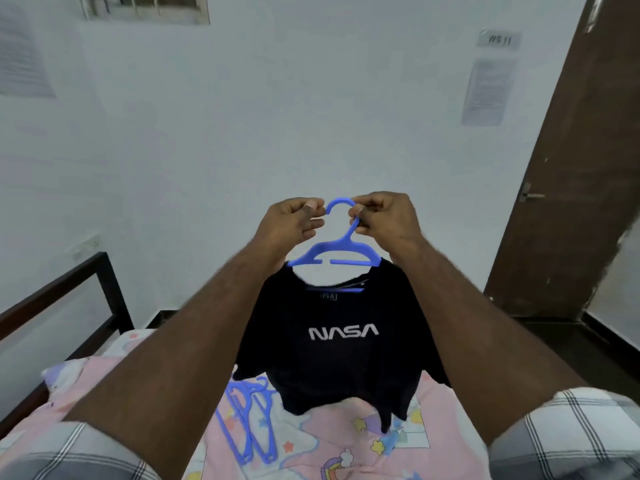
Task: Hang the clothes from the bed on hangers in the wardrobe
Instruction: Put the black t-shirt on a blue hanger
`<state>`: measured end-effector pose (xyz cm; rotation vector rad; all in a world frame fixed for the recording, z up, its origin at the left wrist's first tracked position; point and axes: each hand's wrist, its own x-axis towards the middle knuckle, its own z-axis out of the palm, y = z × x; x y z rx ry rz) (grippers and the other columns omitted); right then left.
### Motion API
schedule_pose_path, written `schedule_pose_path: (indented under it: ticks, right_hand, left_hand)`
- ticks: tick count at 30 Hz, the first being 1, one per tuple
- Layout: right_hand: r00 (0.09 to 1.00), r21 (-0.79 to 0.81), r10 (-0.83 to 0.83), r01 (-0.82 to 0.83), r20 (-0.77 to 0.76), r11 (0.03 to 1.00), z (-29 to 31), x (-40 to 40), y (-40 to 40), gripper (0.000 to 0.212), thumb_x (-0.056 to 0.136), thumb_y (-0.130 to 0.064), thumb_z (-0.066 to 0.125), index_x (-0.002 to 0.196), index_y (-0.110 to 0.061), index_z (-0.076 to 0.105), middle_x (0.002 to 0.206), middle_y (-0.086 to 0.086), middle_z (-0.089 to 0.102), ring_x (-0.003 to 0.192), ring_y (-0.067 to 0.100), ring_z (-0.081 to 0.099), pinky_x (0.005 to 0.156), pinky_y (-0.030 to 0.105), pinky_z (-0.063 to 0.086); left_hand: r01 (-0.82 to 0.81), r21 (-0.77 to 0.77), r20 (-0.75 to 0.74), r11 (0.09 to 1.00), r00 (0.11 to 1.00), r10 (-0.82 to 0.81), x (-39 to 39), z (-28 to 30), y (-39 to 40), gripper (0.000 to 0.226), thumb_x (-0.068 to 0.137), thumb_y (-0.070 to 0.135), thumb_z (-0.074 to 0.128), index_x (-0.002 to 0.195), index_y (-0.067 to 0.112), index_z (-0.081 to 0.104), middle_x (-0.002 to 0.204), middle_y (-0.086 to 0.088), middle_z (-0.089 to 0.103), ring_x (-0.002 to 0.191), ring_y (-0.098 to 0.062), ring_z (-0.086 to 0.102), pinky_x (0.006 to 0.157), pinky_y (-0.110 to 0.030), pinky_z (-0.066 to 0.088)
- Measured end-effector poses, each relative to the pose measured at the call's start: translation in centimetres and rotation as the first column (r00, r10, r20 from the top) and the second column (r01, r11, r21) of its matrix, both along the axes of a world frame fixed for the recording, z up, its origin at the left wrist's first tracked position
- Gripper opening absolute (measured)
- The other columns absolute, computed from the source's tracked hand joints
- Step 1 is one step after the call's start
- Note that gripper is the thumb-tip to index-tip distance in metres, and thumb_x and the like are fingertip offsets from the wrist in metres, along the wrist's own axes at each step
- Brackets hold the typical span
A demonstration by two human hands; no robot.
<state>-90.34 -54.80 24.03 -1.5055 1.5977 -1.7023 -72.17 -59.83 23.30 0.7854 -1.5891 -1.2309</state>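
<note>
A black T-shirt [332, 358] with white NASA lettering hangs on a blue plastic hanger [332, 252], held up in the air above the bed [311, 455]. My left hand [291, 221] pinches the tip of the hanger's hook. My right hand [384, 220] grips the hook's neck on the other side. The shirt's hem hangs just above the pink patterned sheet. Spare blue hangers [249, 420] lie on the bed below the shirt's left edge.
A dark bed frame rail [69, 292] runs along the left. A white wall is ahead. A brown wooden door [568, 168] with a metal handle stands at the right. Dark floor shows beyond the bed's far end.
</note>
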Motion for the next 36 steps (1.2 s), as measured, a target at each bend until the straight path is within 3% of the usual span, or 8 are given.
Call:
schedule_pose_path:
  ticks: [7, 15, 18, 21, 25, 28, 31, 36]
  right_hand:
    - [1.0, 0.008, 0.021, -0.021, -0.014, 1.0, 1.5, 0.2, 2.5, 0.011, 0.09, -0.006, 0.069, 0.09, -0.015, 0.074, 0.083, 0.01, 0.076, 0.079, 0.024, 0.074, 0.073, 0.037, 0.063]
    - [0.993, 0.036, 0.117, -0.117, 0.006, 0.992, 1.3, -2.1, 4.1, 0.012, 0.093, -0.008, 0.067, 0.101, -0.013, 0.074, 0.089, 0.007, 0.075, 0.08, 0.02, 0.072, 0.077, 0.032, 0.062]
    - [0.998, 0.107, 0.03, -0.025, -0.049, 0.994, -0.9, -7.3, 5.4, 0.012, 0.09, -0.012, 0.071, 0.098, -0.02, 0.074, 0.085, -0.001, 0.075, 0.076, 0.012, 0.069, 0.079, 0.033, 0.057]
    - [0.991, 0.254, 0.018, 0.016, -0.131, 0.967, -4.0, -11.8, 6.9, 0.01, 0.088, -0.022, 0.075, 0.098, -0.023, 0.078, 0.093, -0.009, 0.077, 0.085, 0.005, 0.072, 0.081, 0.025, 0.053]
    - [0.994, 0.317, 0.087, -0.062, -0.063, 0.947, -6.0, -13.9, 8.1, 0.019, 0.092, -0.032, 0.072, 0.096, -0.015, 0.079, 0.096, -0.003, 0.078, 0.097, 0.016, 0.072, 0.09, 0.031, 0.057]
    - [0.988, 0.317, 0.156, -0.148, 0.002, 0.937, -6.2, -14.5, 8.3, 0.016, 0.091, -0.024, 0.073, 0.101, -0.014, 0.078, 0.1, 0.001, 0.077, 0.1, 0.018, 0.072, 0.09, 0.031, 0.057]
    - [0.98, 0.343, 0.162, -0.114, -0.113, 0.932, -6.0, -15.0, 7.8, 0.024, 0.084, -0.005, 0.077, 0.101, -0.021, 0.076, 0.097, 0.005, 0.077, 0.097, 0.018, 0.073, 0.091, 0.025, 0.057]
    - [0.964, 0.324, 0.138, -0.059, -0.228, 0.944, -5.2, -15.3, 7.0, 0.025, 0.086, -0.005, 0.075, 0.099, -0.027, 0.076, 0.096, -0.005, 0.078, 0.095, 0.01, 0.073, 0.1, 0.037, 0.053]
  left_hand:
    - [-0.012, -0.049, 0.096, 0.999, 0.995, 0.017, -0.6, 1.5, 2.0, 0.026, 0.103, 0.032, 0.055, 0.12, 0.018, 0.068, 0.11, -0.001, 0.073, 0.1, -0.016, 0.072, 0.091, -0.033, 0.058]
    - [-0.017, -0.1, 0.004, 0.995, 1.0, 0.017, -4.3, 1.6, 2.9, 0.022, 0.105, 0.017, 0.05, 0.093, 0.01, 0.067, 0.083, -0.005, 0.072, 0.076, -0.021, 0.071, 0.079, -0.035, 0.061]
    - [-0.064, -0.063, -0.034, 0.996, 0.998, 0.062, -4.4, 1.9, 2.7, 0.02, 0.105, 0.018, 0.05, 0.093, 0.012, 0.065, 0.079, -0.004, 0.066, 0.069, -0.02, 0.066, 0.07, -0.031, 0.058]
    - [-0.114, -0.057, -0.065, 0.992, 0.992, 0.11, -4.0, 2.4, 2.3, 0.02, 0.105, 0.018, 0.05, 0.095, 0.012, 0.066, 0.077, -0.005, 0.064, 0.069, -0.023, 0.068, 0.066, -0.031, 0.058]
    - [-0.162, -0.06, -0.081, 0.985, 0.984, 0.157, -4.0, 3.5, 1.8, 0.02, 0.105, 0.018, 0.049, 0.096, 0.011, 0.066, 0.078, -0.006, 0.062, 0.07, -0.026, 0.071, 0.069, -0.036, 0.062]
    - [-0.205, -0.07, -0.083, 0.976, 0.976, 0.199, -3.8, 3.8, 1.5, 0.02, 0.105, 0.019, 0.05, 0.097, 0.011, 0.066, 0.077, -0.005, 0.062, 0.068, -0.026, 0.07, 0.067, -0.034, 0.061]
    - [-0.23, -0.074, -0.075, 0.97, 0.971, 0.225, -3.1, 3.8, 1.1, 0.02, 0.105, 0.02, 0.05, 0.097, 0.01, 0.066, 0.076, -0.005, 0.061, 0.068, -0.026, 0.07, 0.067, -0.034, 0.06]
    - [-0.276, -0.091, -0.083, 0.957, 0.96, 0.269, -1.8, 4.5, 0.4, 0.021, 0.105, 0.021, 0.049, 0.098, 0.011, 0.067, 0.075, -0.005, 0.059, 0.067, -0.024, 0.069, 0.068, -0.035, 0.061]
